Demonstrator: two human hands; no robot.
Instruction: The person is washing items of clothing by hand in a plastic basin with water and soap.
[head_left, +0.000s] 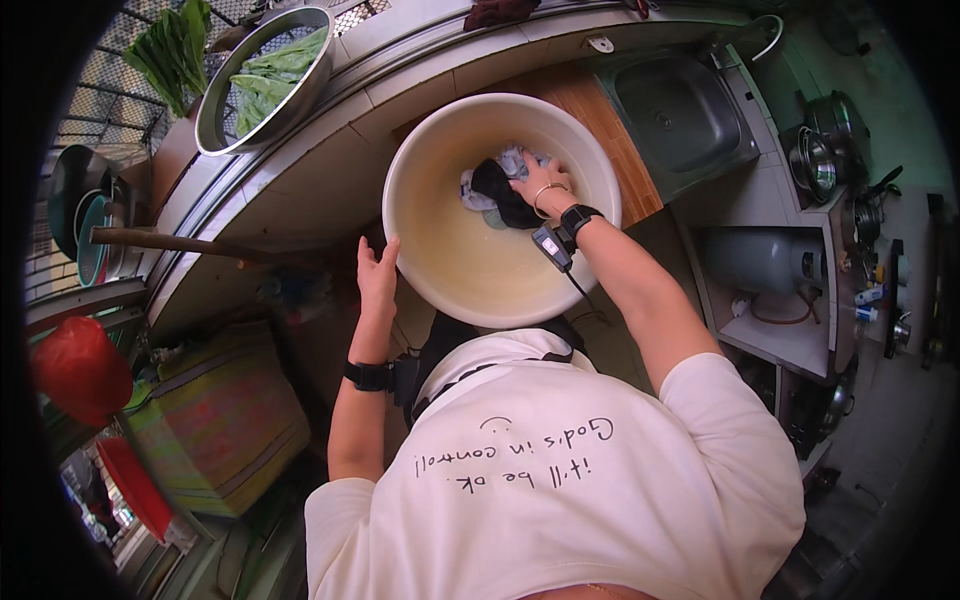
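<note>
In front of me is a large round cream plastic basin (480, 285), its far right side over a wood-patterned surface. A small heap of cloth lies inside: a black piece (499, 193), a pale patterned piece (514, 161) and a white piece (474, 196). My right hand (541, 184) reaches into the basin and rests on the heap, fingers spread over the pale cloth; whether they grip it is unclear. At the basin's left rim is my left hand (377, 276), fingers apart and thumb close against the outer edge, holding nothing visible.
A metal sink (667, 109) adjoins the wood-patterned surface (626, 172). Leafy greens (274, 79) lie in a metal strainer bowl (322, 71) on the window ledge. A wooden pole (172, 240) juts in from the left. Right, a gas cylinder (757, 259) stands under the counter.
</note>
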